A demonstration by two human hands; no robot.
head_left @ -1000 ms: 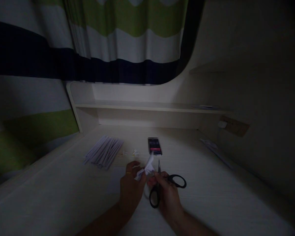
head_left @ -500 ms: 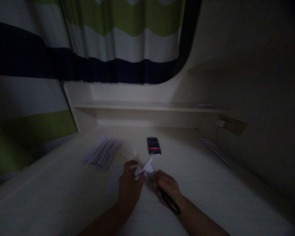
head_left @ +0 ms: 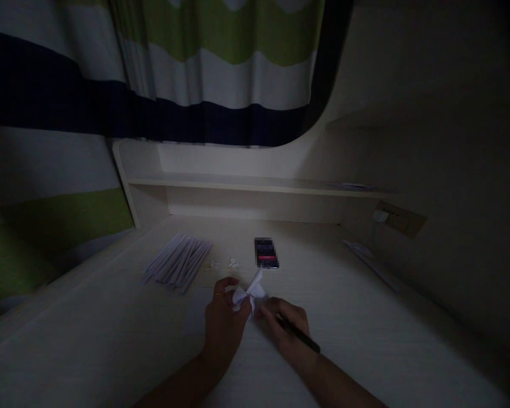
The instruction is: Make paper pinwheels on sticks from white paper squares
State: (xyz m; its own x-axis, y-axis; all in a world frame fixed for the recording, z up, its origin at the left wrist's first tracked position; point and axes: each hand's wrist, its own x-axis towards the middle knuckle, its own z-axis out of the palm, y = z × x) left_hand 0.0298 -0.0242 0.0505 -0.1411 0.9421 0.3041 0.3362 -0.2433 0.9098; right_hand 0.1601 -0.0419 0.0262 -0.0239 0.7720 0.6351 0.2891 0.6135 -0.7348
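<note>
My left hand (head_left: 226, 317) pinches a folded white paper piece (head_left: 255, 287) between thumb and fingers. Several petal-like flaps stick out of it, one pointing up and away. Close on its right, my right hand (head_left: 287, 323) is closed around a pair of scissors (head_left: 300, 334). Their black handle slants back over the wrist; the blades are hidden by the fingers and dim light. Partly under my left hand, a flat pale sheet (head_left: 195, 311) lies on the desk.
Rolled white paper sticks (head_left: 178, 263) lie bundled at left. Small pale bits (head_left: 233, 263) sit beside a phone (head_left: 266, 253) beyond my hands. A shelf (head_left: 246, 183) runs along the back. At right are a wall socket (head_left: 402, 218) and a long pale strip (head_left: 369, 263).
My right hand has turned, and the scissors' handle has swung slightly up and to the right. The left hand and the paper piece stay nearly in place.
</note>
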